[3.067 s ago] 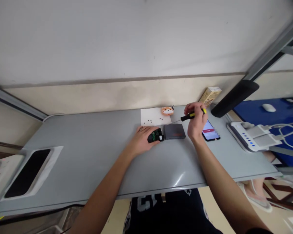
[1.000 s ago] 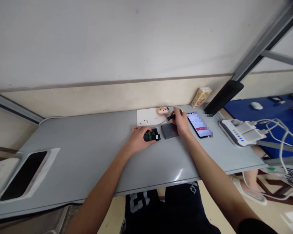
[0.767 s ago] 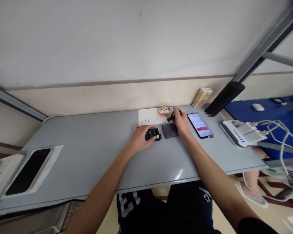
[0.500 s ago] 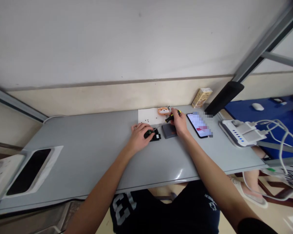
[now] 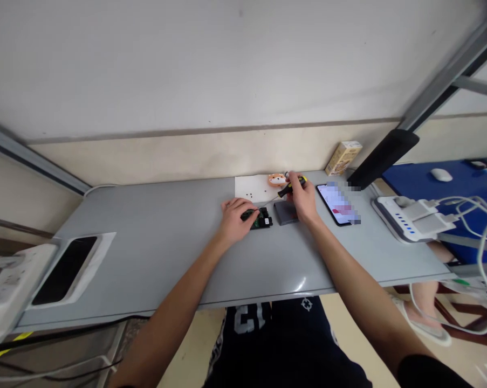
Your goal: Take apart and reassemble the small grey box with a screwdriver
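Note:
My left hand [image 5: 238,220] rests at the left end of a small black casing with a green circuit board [image 5: 260,220] in it. Its thumb and fingers close on the board's edge. In my right hand [image 5: 302,200] is a black-and-yellow screwdriver [image 5: 290,187], gripped by the handle and slanting down to the left. The thin shaft reaches the board's upper side, close to my left fingertips; whether the tip touches is too small to tell. A flat dark grey case [image 5: 284,213] lies between the hands, partly covered by my right hand.
Behind the hands, white paper [image 5: 243,186] carries several tiny dark screws and an orange animal-faced case [image 5: 276,179]. To the right are a lit phone [image 5: 335,203], a small carton [image 5: 343,157] and a power strip [image 5: 407,220] with cables. Another phone [image 5: 67,268] lies left.
The green board shows more fully and looks flatter in the casing, with my left fingers shifted along it. The screwdriver's shaft now points at the upper edge. The whole view has shifted slightly.

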A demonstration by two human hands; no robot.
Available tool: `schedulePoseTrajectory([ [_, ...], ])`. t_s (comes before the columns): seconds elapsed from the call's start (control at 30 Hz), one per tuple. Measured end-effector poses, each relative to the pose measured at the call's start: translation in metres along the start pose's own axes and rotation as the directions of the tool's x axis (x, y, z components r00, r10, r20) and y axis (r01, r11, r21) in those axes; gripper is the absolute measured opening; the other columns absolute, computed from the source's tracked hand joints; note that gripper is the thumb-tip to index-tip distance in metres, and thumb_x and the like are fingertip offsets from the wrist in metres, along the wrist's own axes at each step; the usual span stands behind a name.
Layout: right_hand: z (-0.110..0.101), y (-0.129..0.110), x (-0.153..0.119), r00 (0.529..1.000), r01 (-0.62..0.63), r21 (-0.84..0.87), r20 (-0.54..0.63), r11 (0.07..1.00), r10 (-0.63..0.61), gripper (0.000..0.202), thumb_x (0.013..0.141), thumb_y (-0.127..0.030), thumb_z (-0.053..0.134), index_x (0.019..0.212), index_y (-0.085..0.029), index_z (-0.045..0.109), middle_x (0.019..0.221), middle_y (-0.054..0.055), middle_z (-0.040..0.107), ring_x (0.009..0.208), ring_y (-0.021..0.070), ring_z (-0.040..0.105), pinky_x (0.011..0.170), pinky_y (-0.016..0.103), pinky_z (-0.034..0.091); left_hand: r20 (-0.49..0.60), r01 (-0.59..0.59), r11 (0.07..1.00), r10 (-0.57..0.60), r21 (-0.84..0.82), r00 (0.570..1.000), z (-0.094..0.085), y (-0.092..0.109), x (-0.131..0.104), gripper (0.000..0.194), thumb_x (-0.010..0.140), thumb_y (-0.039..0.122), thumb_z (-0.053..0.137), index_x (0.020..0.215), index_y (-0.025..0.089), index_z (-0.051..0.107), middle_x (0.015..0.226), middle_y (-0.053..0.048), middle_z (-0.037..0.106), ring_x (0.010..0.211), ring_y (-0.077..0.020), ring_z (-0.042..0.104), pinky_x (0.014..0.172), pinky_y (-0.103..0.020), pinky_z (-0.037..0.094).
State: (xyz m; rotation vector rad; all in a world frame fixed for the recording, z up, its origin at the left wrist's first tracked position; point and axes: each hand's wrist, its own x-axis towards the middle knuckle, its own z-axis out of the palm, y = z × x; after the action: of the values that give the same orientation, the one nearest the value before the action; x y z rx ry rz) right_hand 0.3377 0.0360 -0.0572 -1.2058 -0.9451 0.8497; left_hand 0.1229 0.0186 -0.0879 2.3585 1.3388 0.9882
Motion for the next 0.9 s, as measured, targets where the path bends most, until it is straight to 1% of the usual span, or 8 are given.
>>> schedulePoseTrajectory([
  [0.1,0.001,-0.007,-0.005,0.994,0.105,0.046,0.003,0.993,-0.105,0.046,0.087,-0.07,0.059,0.096,-0.024,0.059,0.072,-0.004,0.049,0.056,0.0099,0.046,0.048,0.022,0.04,-0.007,0.054,0.996,-0.055,-0.067,0.998,-0.001,0.004,0.002,0.011,0.096,0.033,0.066,0.092,0.024,0.072,0.104,-0.003,0.074,0.105,-0.0222,0.066,0.103,-0.046,0.039],
  [0.2,0.0,-0.011,-0.007,0.981,0.196,0.003,0.004,0.981,-0.196,0.047,0.093,-0.069,0.051,0.091,-0.023,0.058,0.073,-0.003,0.049,0.058,0.0099,0.046,0.049,0.022,0.041,0.008,0.047,0.993,-0.046,-0.105,0.999,-0.002,0.006,0.002,0.013,0.097,0.034,0.064,0.094,0.024,0.072,0.106,-0.003,0.074,0.107,-0.022,0.066,0.105,-0.045,0.039],
  [0.27,-0.002,-0.012,-0.008,0.968,0.251,-0.058,-0.012,0.966,-0.252,0.047,0.095,-0.068,0.048,0.088,-0.022,0.056,0.074,-0.002,0.05,0.061,0.0103,0.048,0.051,0.021,0.041,0.063,0.025,0.996,-0.02,-0.089,0.998,-0.004,0.005,0.0,0.016,0.098,0.035,0.063,0.108,0.025,0.071,0.116,-0.004,0.073,0.114,-0.0232,0.064,0.108,-0.046,0.037],
  [0.37,-0.003,-0.012,-0.008,0.947,0.319,-0.126,-0.006,0.939,-0.322,0.043,0.097,-0.064,0.049,0.09,-0.022,0.056,0.079,0.0,0.055,0.066,0.0109,0.052,0.054,0.022,0.043,0.204,-0.035,0.999,0.037,-0.016,0.978,-0.008,-0.001,-0.002,0.05,0.094,0.042,0.069,0.14,0.028,0.057,0.139,-0.007,0.064,0.133,-0.0278,0.055,0.115,-0.048,0.032],
  [0.43,-0.004,-0.01,-0.008,0.938,0.346,-0.15,0.027,0.926,-0.346,0.041,0.097,-0.062,0.05,0.091,-0.022,0.057,0.078,0.0,0.056,0.066,0.0113,0.053,0.055,0.022,0.044,0.277,-0.067,0.998,0.06,0.018,0.959,-0.01,-0.006,-0.002,0.066,0.091,0.046,0.072,0.15,0.028,0.047,0.148,-0.009,0.058,0.139,-0.0295,0.049,0.118,-0.049,0.029],
  [0.53,-0.004,-0.008,-0.008,0.927,0.375,-0.185,0.093,0.908,-0.364,0.039,0.098,-0.059,0.052,0.091,-0.021,0.058,0.073,-0.001,0.055,0.063,0.0115,0.052,0.056,0.024,0.043,0.319,-0.086,0.996,0.077,0.012,0.945,-0.013,-0.01,-0.002,0.068,0.092,0.048,0.07,0.152,0.029,0.044,0.15,-0.008,0.057,0.14,-0.0289,0.05,0.12,-0.049,0.027],
  [0.67,-0.003,-0.006,-0.011,0.907,0.417,-0.214,0.159,0.883,-0.389,0.035,0.098,-0.055,0.055,0.089,-0.021,0.059,0.071,-0.002,0.055,0.06,0.0114,0.048,0.056,0.025,0.04,0.303,-0.106,0.994,0.105,-0.013,0.947,-0.014,-0.01,-0.002,0.067,0.09,0.045,0.073,0.149,0.028,0.047,0.148,-0.007,0.06,0.137,-0.0279,0.053,0.12,-0.048,0.028],
  [0.9,-0.002,-0.003,-0.012,0.901,0.427,-0.226,0.188,0.875,-0.391,0.033,0.098,-0.053,0.056,0.088,-0.022,0.058,0.07,-0.002,0.055,0.06,0.0116,0.048,0.058,0.026,0.039,0.292,-0.104,0.994,0.108,-0.031,0.95,-0.015,-0.011,-0.001,0.067,0.087,0.042,0.077,0.146,0.028,0.05,0.145,-0.007,0.062,0.134,-0.0287,0.056,0.12,-0.049,0.03],
])
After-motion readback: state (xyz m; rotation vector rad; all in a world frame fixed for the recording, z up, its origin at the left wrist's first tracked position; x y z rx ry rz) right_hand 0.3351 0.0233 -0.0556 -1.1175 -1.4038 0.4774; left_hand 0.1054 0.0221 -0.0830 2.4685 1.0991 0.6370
